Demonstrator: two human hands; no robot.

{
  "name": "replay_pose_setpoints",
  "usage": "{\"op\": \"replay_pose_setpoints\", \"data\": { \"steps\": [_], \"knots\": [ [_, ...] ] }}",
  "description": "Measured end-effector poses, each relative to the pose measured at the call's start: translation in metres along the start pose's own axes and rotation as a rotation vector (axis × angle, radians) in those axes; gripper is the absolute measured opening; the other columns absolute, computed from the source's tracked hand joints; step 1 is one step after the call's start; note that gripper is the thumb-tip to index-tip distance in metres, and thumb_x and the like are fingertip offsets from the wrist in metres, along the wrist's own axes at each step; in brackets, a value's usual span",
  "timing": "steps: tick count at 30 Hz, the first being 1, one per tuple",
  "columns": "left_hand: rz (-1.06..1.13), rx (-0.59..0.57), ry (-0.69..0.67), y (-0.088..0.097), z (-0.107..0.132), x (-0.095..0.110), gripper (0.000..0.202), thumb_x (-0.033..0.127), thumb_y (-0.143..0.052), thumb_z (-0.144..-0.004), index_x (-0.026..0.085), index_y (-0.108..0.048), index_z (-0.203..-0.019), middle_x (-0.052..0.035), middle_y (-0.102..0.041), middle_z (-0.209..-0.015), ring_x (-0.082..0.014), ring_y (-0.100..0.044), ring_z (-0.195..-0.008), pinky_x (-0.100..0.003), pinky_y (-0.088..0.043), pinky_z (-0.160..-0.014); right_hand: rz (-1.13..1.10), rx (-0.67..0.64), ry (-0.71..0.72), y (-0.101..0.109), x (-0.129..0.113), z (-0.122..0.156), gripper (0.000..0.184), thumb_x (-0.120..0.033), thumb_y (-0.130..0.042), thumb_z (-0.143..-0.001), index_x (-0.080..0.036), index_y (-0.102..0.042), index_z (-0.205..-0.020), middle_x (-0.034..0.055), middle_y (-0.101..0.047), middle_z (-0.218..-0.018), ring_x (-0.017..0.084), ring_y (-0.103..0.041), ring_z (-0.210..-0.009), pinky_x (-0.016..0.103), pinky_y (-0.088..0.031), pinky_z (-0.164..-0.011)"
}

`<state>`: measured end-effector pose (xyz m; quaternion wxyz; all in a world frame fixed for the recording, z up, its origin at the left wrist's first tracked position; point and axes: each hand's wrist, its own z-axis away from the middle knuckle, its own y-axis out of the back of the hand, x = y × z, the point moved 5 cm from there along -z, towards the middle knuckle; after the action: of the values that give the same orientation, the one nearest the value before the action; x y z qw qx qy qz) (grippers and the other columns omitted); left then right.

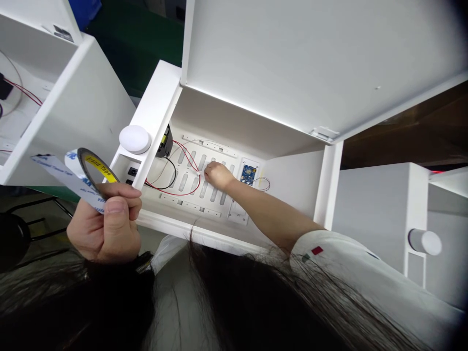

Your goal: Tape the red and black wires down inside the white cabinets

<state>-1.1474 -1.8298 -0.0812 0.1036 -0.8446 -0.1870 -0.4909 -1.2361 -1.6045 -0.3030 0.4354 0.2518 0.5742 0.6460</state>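
My left hand [109,222] is closed on a roll of double-sided tape [98,168], with a loose strip of its printed white liner sticking out to the left. Inside the open white box [296,180], my right hand [218,175] is closed over the slotted floor, its fingertips at the red wires [190,156]. Whatever those fingertips pinch is too small to make out. A black power unit [165,142] sits at the box's left end, with red and black wires running from it. Right of my hand, a blue circuit board [248,173] is mounted on a white plate.
The raised lid [314,53] stands behind the box. A round white knob [135,139] is on the left end. Similar white boxes stand at left [84,92] and right [376,209]. A black stool [14,239] is at lower left; dark hair covers the bottom.
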Motion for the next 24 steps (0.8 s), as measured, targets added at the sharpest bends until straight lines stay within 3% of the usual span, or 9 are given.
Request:
{"op": "replay_pose_setpoints", "data": {
  "steps": [9, 16, 24],
  "knots": [
    [0.008, 0.021, -0.009, 0.003, 0.0, -0.001, 0.015, 0.018, -0.052, -0.077, 0.013, -0.065, -0.071, 0.0031, -0.048, -0.047, -0.0097, -0.041, -0.035, -0.025, -0.025, -0.036, -0.162, 0.08, 0.032, 0.002, 0.011, 0.01, 0.026, -0.016, -0.048, -0.09, -0.012, -0.073, -0.085, 0.0091, -0.068, -0.086, 0.019, -0.056, -0.092, 0.026, -0.039, -0.08],
    [0.01, -0.02, -0.01, 0.001, -0.001, 0.0, 0.014, 0.018, -0.053, -0.078, 0.013, -0.064, -0.072, 0.0039, -0.047, -0.046, -0.0093, -0.04, -0.035, -0.025, -0.025, -0.037, -0.056, -0.015, 0.043, 0.001, -0.001, 0.007, 0.03, -0.015, -0.044, -0.091, -0.009, -0.072, -0.08, 0.0126, -0.067, -0.087, 0.021, -0.055, -0.091, 0.029, -0.038, -0.084],
    [0.019, -0.065, -0.016, 0.0, -0.002, -0.001, 0.016, 0.02, -0.052, -0.081, 0.013, -0.064, -0.074, 0.0047, -0.045, -0.045, -0.0092, -0.04, -0.036, -0.024, -0.026, -0.038, 0.086, -0.047, 0.032, 0.0, -0.011, -0.001, 0.022, -0.01, -0.047, -0.087, -0.006, -0.068, -0.088, 0.0165, -0.066, -0.094, 0.025, -0.055, -0.092, 0.033, -0.037, -0.083]
  ]
}}
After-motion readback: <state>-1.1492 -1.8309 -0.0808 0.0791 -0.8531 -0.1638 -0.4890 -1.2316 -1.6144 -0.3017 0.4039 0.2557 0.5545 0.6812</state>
